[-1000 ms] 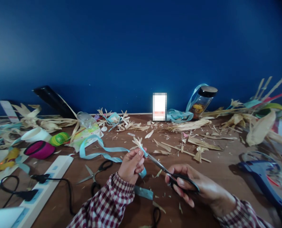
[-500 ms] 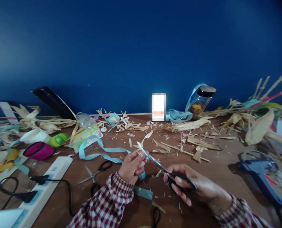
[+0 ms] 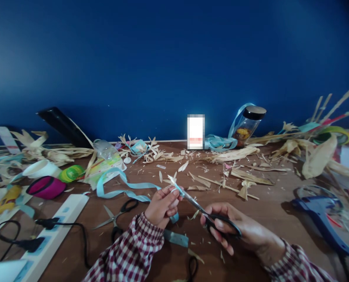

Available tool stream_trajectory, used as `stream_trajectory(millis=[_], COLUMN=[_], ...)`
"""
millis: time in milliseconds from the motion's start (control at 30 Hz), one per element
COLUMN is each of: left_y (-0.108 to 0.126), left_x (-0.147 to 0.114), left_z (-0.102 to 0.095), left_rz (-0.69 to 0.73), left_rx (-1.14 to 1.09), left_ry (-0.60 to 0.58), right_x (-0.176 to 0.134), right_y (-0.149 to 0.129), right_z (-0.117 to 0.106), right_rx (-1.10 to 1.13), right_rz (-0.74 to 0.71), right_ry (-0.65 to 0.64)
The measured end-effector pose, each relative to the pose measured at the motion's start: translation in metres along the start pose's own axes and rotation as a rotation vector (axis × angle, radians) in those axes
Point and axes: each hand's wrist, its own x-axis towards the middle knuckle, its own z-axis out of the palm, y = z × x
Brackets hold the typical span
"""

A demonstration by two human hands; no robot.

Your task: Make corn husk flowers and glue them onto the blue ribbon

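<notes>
My left hand [image 3: 164,205] is closed in a pinch on a light blue ribbon [image 3: 116,192], whose long loop trails away to the left on the table. A pale, pointed piece [image 3: 172,180] sticks up from the same pinch; its kind is unclear. My right hand [image 3: 230,225] grips scissors [image 3: 196,204] with black handles, fingers in the loops. The blades reach up-left to the ribbon at my left fingertips; whether they touch it I cannot tell. A second pair of scissors [image 3: 115,217] lies spread apart left of my left wrist.
On the left are a white power strip [image 3: 57,237] with black plugs and a magenta cup-like item [image 3: 47,187]. A blue glue gun [image 3: 324,223] lies to the right. Dry husks [image 3: 236,154], scraps and a tilted jar [image 3: 247,125] line the blue wall.
Both hands, the ribbon and the scissors keep nearly the same pose. The whole view has shifted very slightly.
</notes>
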Motion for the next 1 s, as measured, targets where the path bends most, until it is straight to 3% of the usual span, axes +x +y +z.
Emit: stream_trajectory(millis=[633,1000], left_y=[-0.0086,-0.0087], left_x=[0.0016,0.0009], left_z=[-0.0053,0.0013], left_rz=[-0.049,-0.06], left_rx=[0.065,0.133], left_ry=[-0.033,-0.038], right_x=[0.0018,0.0035], right_y=[0.0023,0.0052], right_z=[-0.0021,0.0028], right_rx=[0.017,0.036], right_rz=[0.022,0.006], right_ry=[0.011,0.049])
